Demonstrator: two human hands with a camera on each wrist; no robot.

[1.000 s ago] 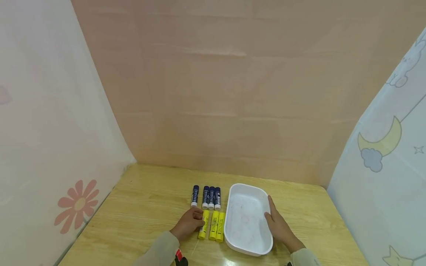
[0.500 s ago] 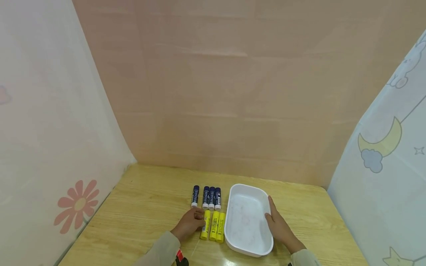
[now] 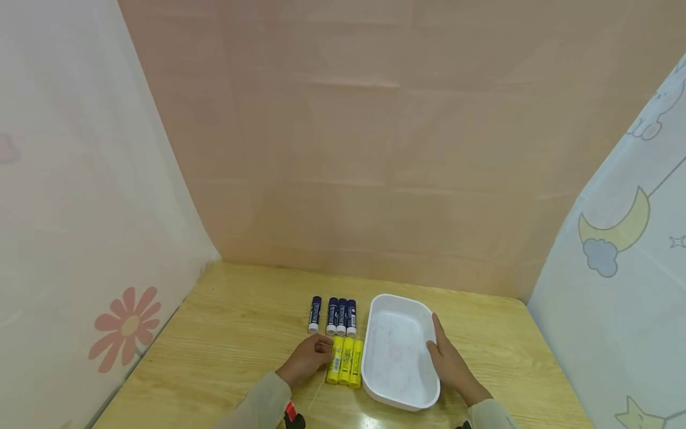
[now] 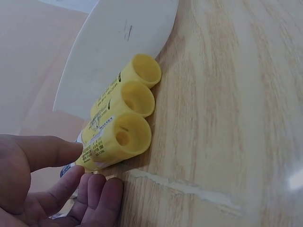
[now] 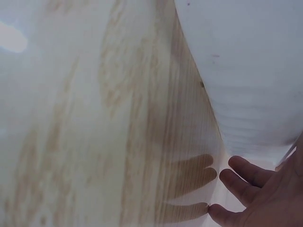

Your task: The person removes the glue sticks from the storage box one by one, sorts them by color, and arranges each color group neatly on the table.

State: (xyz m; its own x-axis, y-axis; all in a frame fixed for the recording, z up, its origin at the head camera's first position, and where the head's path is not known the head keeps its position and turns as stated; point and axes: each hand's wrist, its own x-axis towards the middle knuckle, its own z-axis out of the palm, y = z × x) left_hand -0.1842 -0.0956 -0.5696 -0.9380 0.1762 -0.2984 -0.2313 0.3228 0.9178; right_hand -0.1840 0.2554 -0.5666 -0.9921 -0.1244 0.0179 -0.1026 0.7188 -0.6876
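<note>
Three yellow glue sticks lie side by side on the table. My left hand (image 3: 306, 360) is at the left one (image 3: 334, 360), its thumb and forefinger tips touching the side; the other fingers bend loosely by the table in the left wrist view. The middle glue stick (image 3: 346, 361) and right glue stick (image 3: 356, 364) lie against it, beside a white plastic tray (image 3: 396, 402). My right hand (image 3: 451, 364) holds the tray's right side, thumb over the rim. In the right wrist view several fingers (image 5: 239, 187) stretch below the tray's outer wall.
Behind the yellow row lie several navy glue sticks with white ends: three together (image 3: 341, 317) and one (image 3: 315, 316) a little to their left. A red and black object (image 3: 292, 414) shows at the left wrist. Cloth walls enclose the wooden table (image 3: 230, 310).
The left yellow glue stick has slid and rolled right, closing the gap to the middle one, and its barcode now faces up. My left hand has moved slightly right; the right hand stays on the tray.
</note>
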